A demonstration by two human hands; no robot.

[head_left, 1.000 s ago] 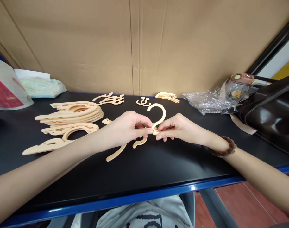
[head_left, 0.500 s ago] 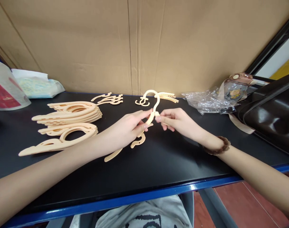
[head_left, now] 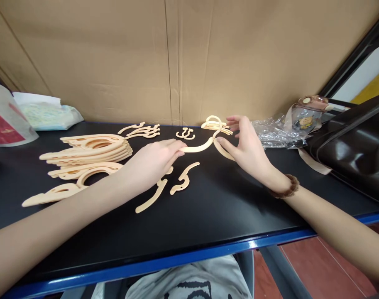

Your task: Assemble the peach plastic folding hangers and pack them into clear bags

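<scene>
The hanger (head_left: 198, 148) is held up above the middle of the surface (head_left: 239, 220), its hook (head_left: 220, 126) standing upward and its two arms spreading to either side below. The left hand (head_left: 156, 160) grips the end of one arm, fingers closed over it in a pinch. The right hand (head_left: 250, 145) is open beside the other arm, its fingers raised and spread apart from the thumb; the thumb seems to touch that arm, though the hand hides part of it and the contact is hard to make out. A brown band (head_left: 290, 187) circles the right wrist. Just below the hanger, a curled piece (head_left: 184, 182) and a long curved piece (head_left: 152, 199) lie on the surface, the latter near the left hand. Farther left is a stack (head_left: 92, 151) of pale frames, with another frame (head_left: 52, 195) lying nearer the person, partly covered by the left forearm. Along the back lie some slim parts (head_left: 144, 131), small hooks (head_left: 185, 133) and, behind the hanger's hook, a flat bundle (head_left: 226, 129). Clear wrap (head_left: 275, 133), a bottle (head_left: 307, 120) and a dark bag (head_left: 354, 153) are at the right; a tissue pack (head_left: 50, 116) and a red-and-white container (head_left: 8, 118) are at the far left. Cardboard (head_left: 114, 54) stands behind everything.
</scene>
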